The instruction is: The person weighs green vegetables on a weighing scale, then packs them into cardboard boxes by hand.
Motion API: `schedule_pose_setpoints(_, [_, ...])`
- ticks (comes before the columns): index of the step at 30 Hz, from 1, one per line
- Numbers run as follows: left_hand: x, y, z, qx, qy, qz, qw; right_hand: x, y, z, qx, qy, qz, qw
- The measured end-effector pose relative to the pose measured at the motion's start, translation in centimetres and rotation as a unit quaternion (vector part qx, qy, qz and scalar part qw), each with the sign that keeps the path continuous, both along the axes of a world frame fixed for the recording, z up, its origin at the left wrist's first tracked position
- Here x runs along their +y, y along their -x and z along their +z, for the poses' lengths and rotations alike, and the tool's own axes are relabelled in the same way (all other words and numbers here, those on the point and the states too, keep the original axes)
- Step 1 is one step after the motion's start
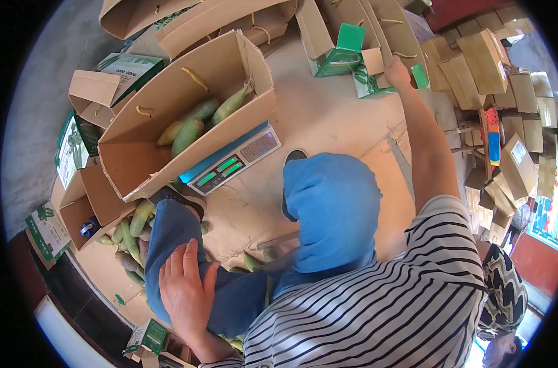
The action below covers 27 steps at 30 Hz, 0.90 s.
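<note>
My left hand [184, 285] lies on my blue-trousered left thigh, its fingers stretched out and nothing in it. At the far right of the floor, my extended right hand [399, 75] grips the edge of an open cardboard box [366, 81] with green printed flaps. The fingertips are partly hidden there. In front of me a big open carton [199, 67] with yellow rope handles rests on a digital scale [233, 162] with lit green displays. Several long green vegetables [190, 132], which look like green radishes, lie inside it.
More green vegetables [131, 236] are heaped by my left leg. Open cartons [230, 27] line the far side, with a printed box [128, 76] at left. Stacked cardboard boxes [475, 67] stand at right. Another person in a patterned top [503, 291] is behind me at right.
</note>
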<state>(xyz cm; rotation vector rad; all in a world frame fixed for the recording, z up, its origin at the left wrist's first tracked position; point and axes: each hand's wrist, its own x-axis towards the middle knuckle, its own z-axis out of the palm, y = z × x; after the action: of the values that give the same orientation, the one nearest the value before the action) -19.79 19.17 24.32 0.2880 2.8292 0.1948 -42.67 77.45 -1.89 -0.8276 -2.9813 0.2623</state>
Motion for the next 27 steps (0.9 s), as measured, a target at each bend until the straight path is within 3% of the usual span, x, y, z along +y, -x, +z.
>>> schedule_pose_setpoints(5, [0.4, 0.1, 0.0, 0.005, -0.012, -0.010, 1.000, -1.4, -1.9, 1.1, 0.112, 0.115, 0.046, 0.986])
schedule_pose_setpoints(9, [0.6, -0.1, 0.2, 0.015, -0.021, -0.008, 1.000, -1.8, -1.3, 3.1, 0.244, 0.087, 0.044, 0.965])
schedule_pose_setpoints(11, [0.5, -0.3, 0.3, 0.017, -0.018, -0.011, 1.000, -4.1, -0.7, 5.7, 0.290, 0.094, 0.078, 0.949])
schedule_pose_setpoints(15, [0.2, -0.5, 0.3, 0.033, -0.026, -0.012, 0.999, -18.3, -1.8, 16.8, 0.316, 0.180, 0.267, 0.892])
schedule_pose_setpoints(17, [0.0, -0.7, 0.3, 0.021, -0.039, -0.013, 0.999, -25.7, -3.4, 21.4, 0.275, 0.179, 0.410, 0.851])
schedule_pose_setpoints(21, [-0.7, -1.2, -0.5, 0.053, -0.064, -0.031, 0.996, -36.3, -6.3, 26.1, 0.004, 0.118, 0.625, 0.771])
schedule_pose_setpoints(22, [-0.9, -1.3, -1.0, 0.077, -0.085, -0.041, 0.993, -39.0, -7.0, 25.5, -0.068, 0.102, 0.667, 0.735])
schedule_pose_setpoints(23, [-1.2, -1.6, -1.5, 0.094, -0.101, -0.043, 0.990, -40.7, -6.9, 23.4, -0.032, 0.073, 0.678, 0.731])
schedule_pose_setpoints(24, [-1.3, -1.8, -2.1, 0.098, -0.084, -0.051, 0.990, -42.3, -6.8, 22.4, -0.035, 0.069, 0.662, 0.745])
schedule_pose_setpoints(27, [-1.8, -3.0, -1.6, 0.214, -0.235, -0.003, 0.948, -43.0, -4.4, 16.1, -0.031, -0.001, 0.663, 0.748])
